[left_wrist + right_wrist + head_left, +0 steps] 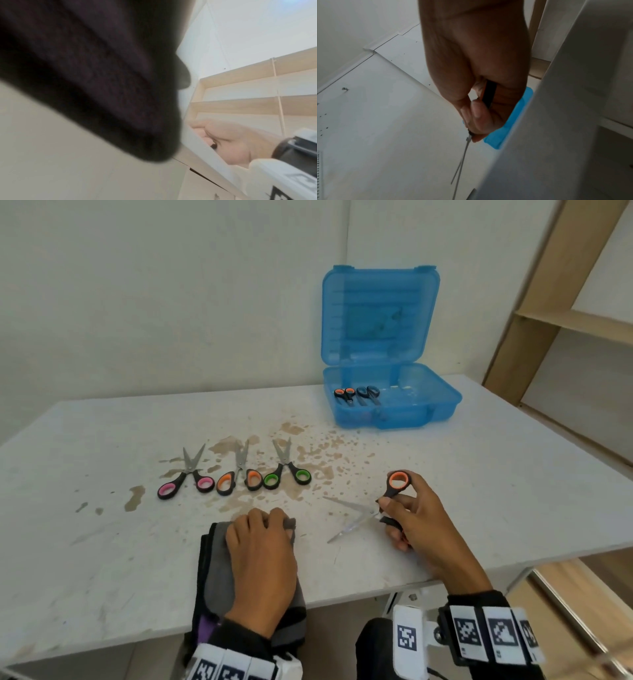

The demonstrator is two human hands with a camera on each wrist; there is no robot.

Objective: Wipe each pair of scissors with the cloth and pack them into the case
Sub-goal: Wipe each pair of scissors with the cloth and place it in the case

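The right hand (pixel 416 511) grips the orange scissors (pixel 373 508), blades spread, right of the cloth (pixel 219 573). The left hand (pixel 262 556) rests on that cloth, fingers curled over its far edge. Open blades could nick fingers during wiping. The case (pixel 390 402) stands open far beyond the cloth

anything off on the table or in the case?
Brown stains are splattered across the table, under and around the three waiting scissors. The open blue case shows whitish residue on its floor beside two packed pairs.
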